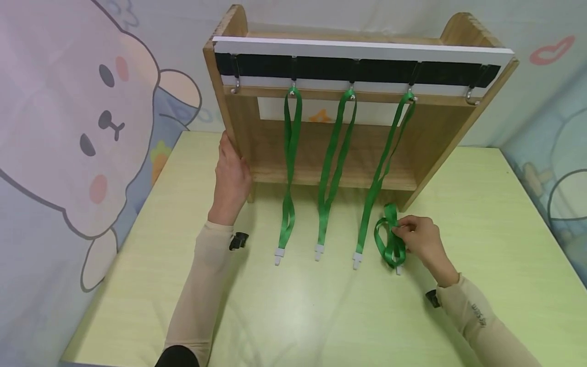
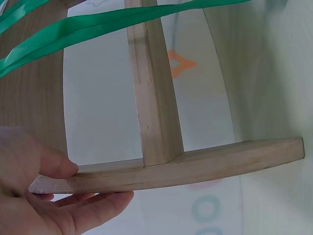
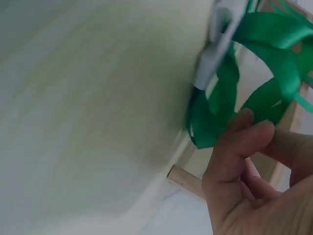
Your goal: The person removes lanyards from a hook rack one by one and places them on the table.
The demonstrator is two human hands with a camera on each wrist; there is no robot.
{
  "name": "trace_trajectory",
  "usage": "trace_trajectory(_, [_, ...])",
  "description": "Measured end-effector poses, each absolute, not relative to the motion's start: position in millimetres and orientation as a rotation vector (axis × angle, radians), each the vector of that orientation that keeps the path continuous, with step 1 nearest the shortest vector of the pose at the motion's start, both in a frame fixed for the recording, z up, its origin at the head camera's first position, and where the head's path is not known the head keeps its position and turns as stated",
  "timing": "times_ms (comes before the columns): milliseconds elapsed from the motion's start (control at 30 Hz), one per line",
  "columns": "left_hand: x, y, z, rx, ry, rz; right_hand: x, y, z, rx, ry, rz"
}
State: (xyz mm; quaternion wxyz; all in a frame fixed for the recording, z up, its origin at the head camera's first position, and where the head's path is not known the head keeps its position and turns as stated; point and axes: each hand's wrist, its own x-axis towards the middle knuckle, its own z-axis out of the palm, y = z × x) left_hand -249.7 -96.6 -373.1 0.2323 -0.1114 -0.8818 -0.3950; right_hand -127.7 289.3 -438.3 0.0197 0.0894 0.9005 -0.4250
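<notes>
My right hand [image 1: 419,237] pinches a bunched green lanyard [image 1: 391,239] between thumb and fingers, in front of the shelf's lower right corner. The right wrist view shows the lanyard's loops [image 3: 288,54] and its pale clip [image 3: 210,61]. At the left side panel of the wooden shelf [image 1: 240,112], my left hand [image 1: 231,181] grips the upright, thumb on one face and fingers on the other, as the left wrist view shows. Three more green lanyards [image 1: 290,168] hang from metal hooks on the shelf's front strip, their pale clips [image 1: 279,256] at the lower ends.
A white strip with a black band [image 1: 321,68] runs across the shelf's upper front. The outermost left hook [image 1: 236,84] and right hook [image 1: 471,97] bear no lanyard. The shelf stands on a pale yellow-green table [image 1: 298,316], before a printed cloth backdrop [image 1: 110,61].
</notes>
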Motion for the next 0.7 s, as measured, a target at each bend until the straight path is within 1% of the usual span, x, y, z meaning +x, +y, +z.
trace_trajectory(233, [-250,-96,-373,-0.312,-2.421,-1.093,-127,287,-443,0.203,2.974,-1.086])
trace_trajectory(367, [-250,-96,-372,-0.311,-2.429,-1.088,-125,288,-441,0.205,2.958,-1.031])
trace_trajectory(700, [-250,-97,-372,-0.312,-2.434,-1.095,-123,295,-423,0.240,2.961,-0.864])
